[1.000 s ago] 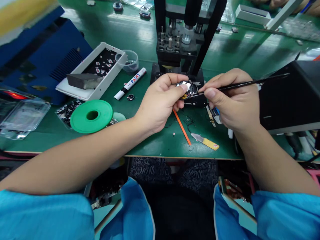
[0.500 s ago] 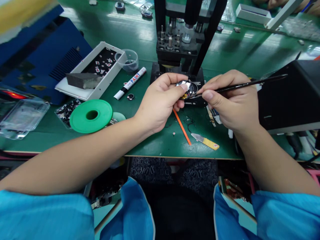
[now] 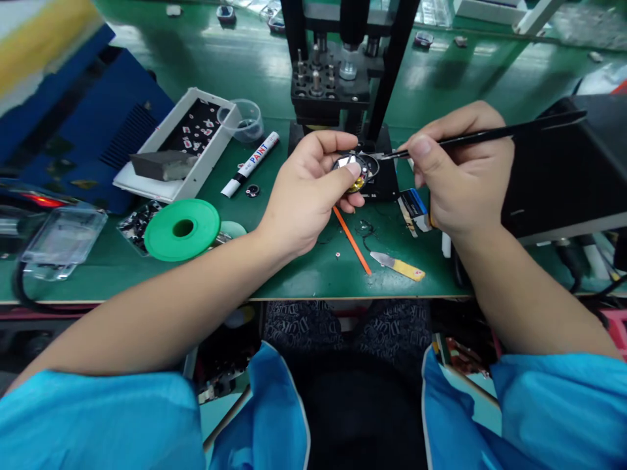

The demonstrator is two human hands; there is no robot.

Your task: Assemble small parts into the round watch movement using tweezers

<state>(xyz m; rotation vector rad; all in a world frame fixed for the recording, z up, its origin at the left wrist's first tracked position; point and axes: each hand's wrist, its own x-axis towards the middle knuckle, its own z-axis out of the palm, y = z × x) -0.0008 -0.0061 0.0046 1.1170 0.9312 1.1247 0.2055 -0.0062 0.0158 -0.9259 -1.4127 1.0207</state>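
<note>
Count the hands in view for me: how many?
2: the left hand holds an open round device; the right hand grips a thin black tool, its tip close to the device's rim. Neither is hidden; any outside the frame can't be counted.

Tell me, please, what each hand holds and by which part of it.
The left hand holds a small round device by its left side; the right hand pinches a thin black tool near its silvery tip.
</note>
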